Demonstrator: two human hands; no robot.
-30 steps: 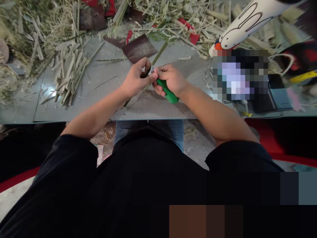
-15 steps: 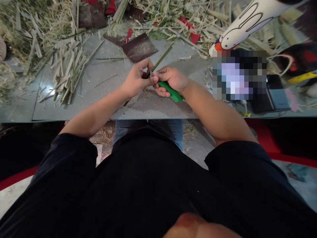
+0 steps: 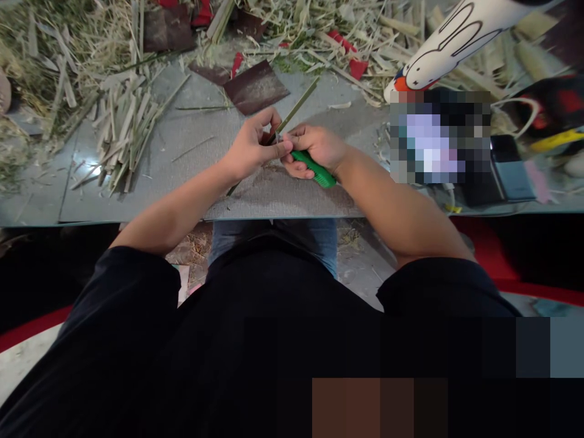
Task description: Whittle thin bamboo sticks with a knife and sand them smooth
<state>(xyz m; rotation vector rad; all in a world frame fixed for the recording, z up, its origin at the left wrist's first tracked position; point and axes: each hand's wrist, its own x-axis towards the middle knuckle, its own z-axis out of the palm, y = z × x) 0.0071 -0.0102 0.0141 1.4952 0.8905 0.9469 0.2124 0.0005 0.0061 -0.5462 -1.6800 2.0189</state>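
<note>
My left hand (image 3: 252, 146) is closed around a thin green bamboo strip (image 3: 300, 103), which slants up to the right past the fingers. The strip's other end pokes out below the hand. In my right hand (image 3: 323, 148) is a utility knife with a green handle (image 3: 319, 170), its front end against the strip. Thumbs and fingertips of both hands meet there, so the blade is mostly hidden. Above the hands lies a dark brown square sheet (image 3: 256, 87).
Cut bamboo strips (image 3: 125, 134) lie heaped to the left. Shavings (image 3: 319, 24) cover the back of the table. At the right are a white tumbler with a rabbit drawing (image 3: 438, 55), a blurred-out device (image 3: 433, 140) and a dark phone-like object (image 3: 511, 170).
Both hands stay almost in place, still closed on the bamboo strip and the utility knife. The view has shifted very slightly.
</note>
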